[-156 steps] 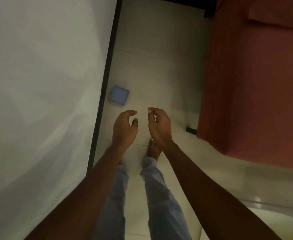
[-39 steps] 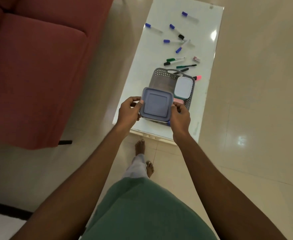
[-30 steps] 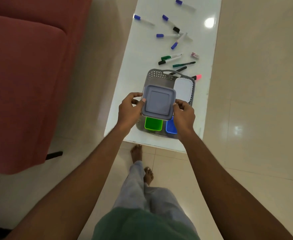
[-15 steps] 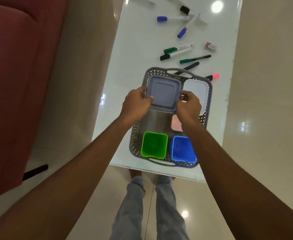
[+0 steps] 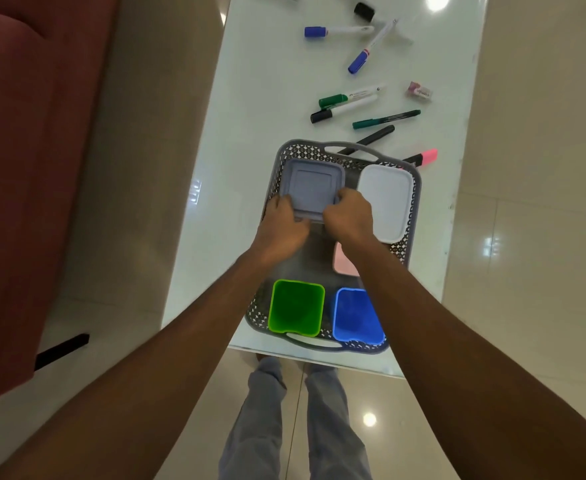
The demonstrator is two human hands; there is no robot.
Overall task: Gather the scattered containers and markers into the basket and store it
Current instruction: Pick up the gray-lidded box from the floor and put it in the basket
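Head view: our left hand (image 5: 284, 225) and right hand (image 5: 349, 216) grip, fingers curled, a square grey-blue lidded container (image 5: 310, 183) in the grey perforated basket's (image 5: 349, 146) far-left corner.

single head cam, looks steeply down and forward; surface (image 5: 250, 133) runs toward 12 o'clock, basket (image 5: 409, 244) close, mid-frame, within arm's reach.

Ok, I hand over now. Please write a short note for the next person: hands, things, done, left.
Hands: left hand and right hand both hold the grey box, low in the far left corner of the basket.
Done: white box, pink box, green cup and blue cup are in the basket.
Left: release the grey box, gather the markers from the table, store the basket.
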